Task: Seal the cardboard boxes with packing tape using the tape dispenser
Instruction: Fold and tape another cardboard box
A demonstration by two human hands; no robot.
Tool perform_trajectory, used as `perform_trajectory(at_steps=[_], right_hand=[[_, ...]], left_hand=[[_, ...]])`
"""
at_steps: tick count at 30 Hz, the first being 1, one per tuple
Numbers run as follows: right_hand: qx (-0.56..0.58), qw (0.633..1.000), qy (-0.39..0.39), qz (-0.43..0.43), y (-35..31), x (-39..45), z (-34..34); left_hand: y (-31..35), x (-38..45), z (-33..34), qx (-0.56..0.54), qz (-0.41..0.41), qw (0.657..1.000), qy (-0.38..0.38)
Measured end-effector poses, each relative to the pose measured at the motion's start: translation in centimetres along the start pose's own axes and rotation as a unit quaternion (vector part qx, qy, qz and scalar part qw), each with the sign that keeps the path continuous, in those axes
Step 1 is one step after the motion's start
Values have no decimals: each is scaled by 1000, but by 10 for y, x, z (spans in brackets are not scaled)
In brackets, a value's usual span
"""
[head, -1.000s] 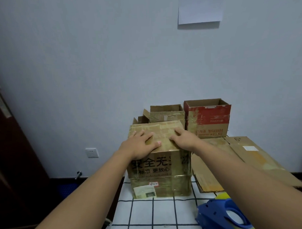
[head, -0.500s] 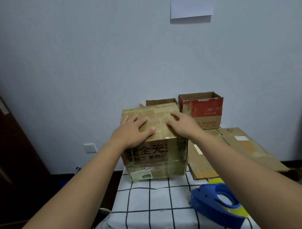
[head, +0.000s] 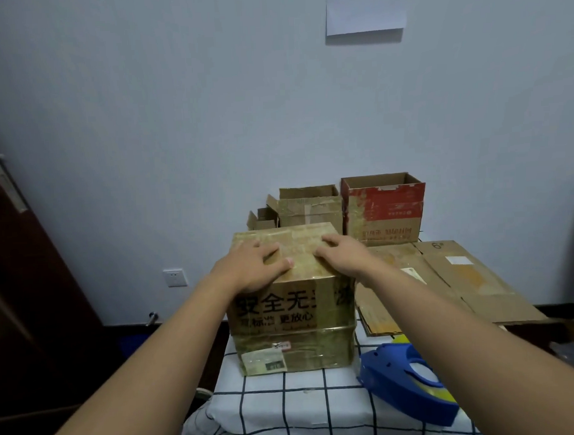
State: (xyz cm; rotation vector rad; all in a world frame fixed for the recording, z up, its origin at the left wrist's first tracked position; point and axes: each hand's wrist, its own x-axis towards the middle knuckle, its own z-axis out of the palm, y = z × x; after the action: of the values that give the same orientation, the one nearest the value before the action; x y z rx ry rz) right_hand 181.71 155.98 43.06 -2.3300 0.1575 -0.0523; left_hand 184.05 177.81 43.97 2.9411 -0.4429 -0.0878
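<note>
Both hands pressed flat on the top of the box, smoothing its taped seam.

The left hand (head: pixel 255 267) and right hand (head: pixel 344 256) lay spread on the lid of the box (head: pixel 292 314), fingers nearly straight, holding nothing. Firm, even pressure outward from the seam would bed the tape best. The box stood on the checked tablecloth (head: pixel 286 409); the blue tape dispenser (head: pixel 405 385) lay untouched just right of it.

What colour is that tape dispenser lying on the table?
Blue. The tape dispenser shows best in the head view, lower right, on the checked cloth.
</note>
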Motion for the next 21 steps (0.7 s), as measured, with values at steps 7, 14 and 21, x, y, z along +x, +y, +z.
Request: perform_trajectory(at_steps=[7, 14, 21], right_hand=[[-9, 1000, -5, 7, 6, 2, 12], [103, 991, 86, -10, 39, -29, -17], [-54, 996, 64, -8, 111, -77, -33]], left_hand=[[-6, -3, 17, 25, -11, 999, -23], [12, -2, 8, 66, 42, 996, 48], [35, -4, 17, 63, 18, 998, 17]])
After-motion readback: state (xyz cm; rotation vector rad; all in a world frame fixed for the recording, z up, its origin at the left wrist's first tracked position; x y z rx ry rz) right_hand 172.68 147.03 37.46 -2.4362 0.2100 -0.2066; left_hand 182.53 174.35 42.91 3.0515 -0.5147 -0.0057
